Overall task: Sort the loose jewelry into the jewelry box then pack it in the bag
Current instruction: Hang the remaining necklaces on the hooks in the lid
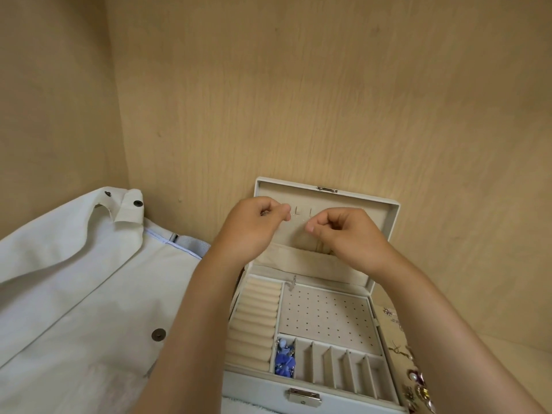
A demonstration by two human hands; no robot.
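Both hands are raised in front of the open lid (385, 210) of the jewelry box (254, 386). The left hand (254, 225) has all fingers curled, with thumb and forefinger pinched together. The right hand (340, 231) is curled the same way. Between the two pinches runs a fine chain (296, 217), which is faint and hard to make out. It sits just in front of the three hooks (301, 211) on the lid lining.

Counts:
- One box, with six narrow compartments along its front.
- One compartment, the leftmost, holds blue jewelry (283, 361).
- One white bag (74, 279) lies left of the box, with three snap buttons (158, 334) visible.
- Loose jewelry (416, 380) lies just right of the box.
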